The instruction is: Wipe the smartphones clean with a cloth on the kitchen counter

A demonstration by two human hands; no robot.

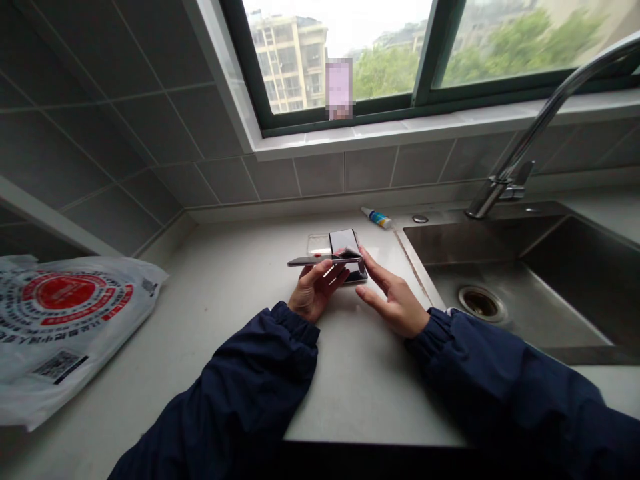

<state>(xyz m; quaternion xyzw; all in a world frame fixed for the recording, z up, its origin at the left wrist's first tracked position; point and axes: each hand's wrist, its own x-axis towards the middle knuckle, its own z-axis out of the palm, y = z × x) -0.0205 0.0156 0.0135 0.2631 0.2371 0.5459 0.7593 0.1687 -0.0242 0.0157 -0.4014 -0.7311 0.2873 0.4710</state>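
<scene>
My left hand (pixel 313 293) is closed around a thin dark smartphone (pixel 310 261), held almost flat above the counter, edge towards me. My right hand (pixel 397 303) is at the phone's right end, thumb apart from the fingers, and the fingertips reach its corner. A small grey flap (pixel 349 253) shows above that end; I cannot tell what it is. Beneath lies a flat, glossy, dark-edged object (pixel 356 273), partly hidden by the phone and left hand. Just behind are a white dark-edged panel (pixel 343 240) and a clear case-like tray (pixel 319 244).
A small white and blue tube (pixel 377 218) lies near the sink's left edge. The steel sink (pixel 525 287) and its curved faucet (pixel 520 133) are on the right. A printed white plastic bag (pixel 75 320) rests at the left. Behind the counter (pixel 240 287) are a tiled wall and window.
</scene>
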